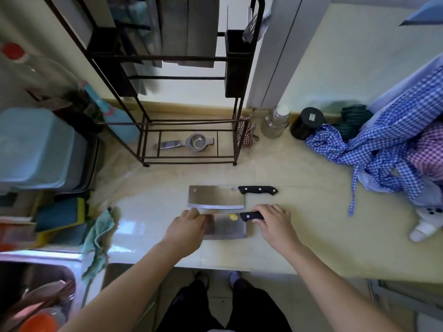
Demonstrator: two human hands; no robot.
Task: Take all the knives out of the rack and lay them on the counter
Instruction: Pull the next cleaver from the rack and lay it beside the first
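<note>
Two cleavers lie flat on the pale counter (311,212), blades pointing left, black handles to the right. The far cleaver (215,196) rests free. Just in front of it is the near cleaver (227,227), with a yellow sticker on its blade. My right hand (273,220) is closed around its black handle. My left hand (185,232) rests on the left end of its blade. The black metal rack (182,58) stands at the back of the counter; blurred flat blades or boards hang in its upper part.
A steel strainer (191,142) lies on the rack's base. A glass jar (275,122), a black jar (308,122) and checked cloths (383,149) fill the right back. Blue tubs (36,149), sponges and a rag (100,233) crowd the left; a sink (36,295) is at bottom left.
</note>
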